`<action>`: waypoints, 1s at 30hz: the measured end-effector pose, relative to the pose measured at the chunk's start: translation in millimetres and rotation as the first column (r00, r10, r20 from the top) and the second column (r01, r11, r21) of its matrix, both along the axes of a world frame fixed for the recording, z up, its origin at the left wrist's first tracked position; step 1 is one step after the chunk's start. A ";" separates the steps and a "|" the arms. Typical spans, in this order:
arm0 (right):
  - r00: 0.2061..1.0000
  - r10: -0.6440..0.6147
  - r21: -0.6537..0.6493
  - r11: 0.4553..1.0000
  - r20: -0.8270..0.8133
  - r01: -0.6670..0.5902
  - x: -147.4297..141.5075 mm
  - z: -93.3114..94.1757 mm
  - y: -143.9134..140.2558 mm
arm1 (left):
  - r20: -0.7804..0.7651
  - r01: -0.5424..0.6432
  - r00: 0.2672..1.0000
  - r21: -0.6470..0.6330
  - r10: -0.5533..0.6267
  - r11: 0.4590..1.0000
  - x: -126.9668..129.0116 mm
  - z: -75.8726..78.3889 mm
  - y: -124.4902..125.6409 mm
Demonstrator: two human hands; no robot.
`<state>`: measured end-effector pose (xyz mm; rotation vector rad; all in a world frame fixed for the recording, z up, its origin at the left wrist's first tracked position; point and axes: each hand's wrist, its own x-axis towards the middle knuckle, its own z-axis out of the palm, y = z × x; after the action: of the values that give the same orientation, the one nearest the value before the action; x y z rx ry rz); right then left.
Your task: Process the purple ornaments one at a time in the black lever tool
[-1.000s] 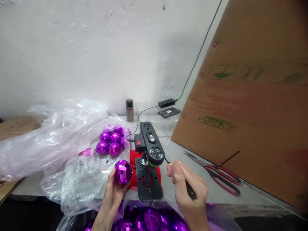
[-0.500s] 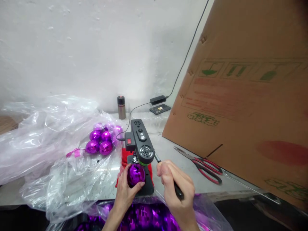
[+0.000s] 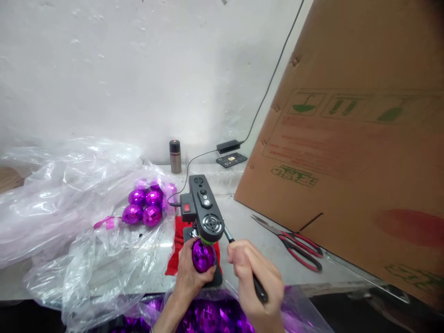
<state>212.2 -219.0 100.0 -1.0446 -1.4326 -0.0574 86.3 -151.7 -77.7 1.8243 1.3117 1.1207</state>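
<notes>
Pressing step, lower centre: left hand [image 3: 189, 273] cups purple ball [image 3: 203, 255] under press [image 3: 204, 212]; right hand [image 3: 255, 277] grips lever [image 3: 243, 263]. Next move calls for steady alignment.

a rough white plastered wall [image 3: 121, 69] stood behind the grey tabletop [image 3: 243, 222]; a large cardboard sheet [image 3: 357, 138] leaned at right.
</notes>
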 end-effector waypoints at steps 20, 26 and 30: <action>0.973 -0.097 0.088 0.989 -0.210 0.118 -12.0 -60.7 4.6 | -0.026 -0.016 0.999 0.115 0.019 0.993 6.1 -19.7 -1.6; 0.968 -0.103 0.113 0.985 -0.227 0.132 -12.9 -58.1 5.9 | -0.045 0.024 0.999 0.141 -0.018 0.990 3.5 -26.5 -0.3; 0.961 -0.118 0.102 0.984 -0.251 0.147 -16.5 -53.7 5.8 | -0.002 -0.023 1.000 0.149 0.023 0.989 8.7 -28.2 -4.3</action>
<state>195.7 -213.3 46.3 -1.0104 -1.1224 -0.1072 95.0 -156.0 -105.9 1.9236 1.2839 1.2582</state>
